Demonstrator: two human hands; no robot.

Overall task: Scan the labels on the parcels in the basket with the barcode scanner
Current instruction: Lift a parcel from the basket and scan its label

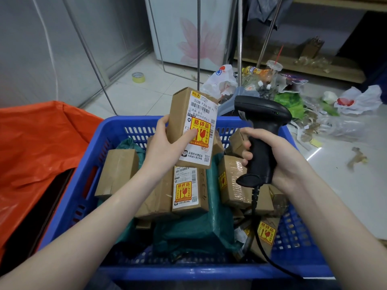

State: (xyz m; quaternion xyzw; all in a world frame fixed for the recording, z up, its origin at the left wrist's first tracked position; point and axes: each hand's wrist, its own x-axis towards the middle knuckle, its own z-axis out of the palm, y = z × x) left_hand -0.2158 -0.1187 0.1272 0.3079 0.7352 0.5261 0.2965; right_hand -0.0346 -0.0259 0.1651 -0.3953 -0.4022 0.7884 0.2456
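One box [191, 127] is up out of the blue basket [307, 271], raised above its far rim, and that is the parcel you are working on. Your left hand [162, 143] wraps it from the left side, thumb pressed across the face of the white label [200, 130], the other fingers hidden behind the cardboard. The label faces you, with its barcode near the top edge and a yellow fragile sticker lower down.

Your right hand [278, 158] is closed round the grip of the black scanner [261, 135], fingers curled tight on the handle. The scanner stands upright just to the right of the box, above the basket's far right corner, with its coiled cable dropping down into the basket. Whether a finger sits on the trigger cannot be told from here.

By the look of it you are at the aiming step: parcel presented, scanner ready, but the scanner's head seems to point away from you, past the label instead of onto it. The next move calls for turning the scanner's window toward the barcode at the top of the label, or tilting the box to meet it. Your thumb covers only the lower part, so the barcode is clear.

Below the raised box, more cardboard parcels and green mailing bags [188, 233] lie heaped in the basket, several with the same fragile stickers. An orange sack [37, 139] sits just left of the basket.
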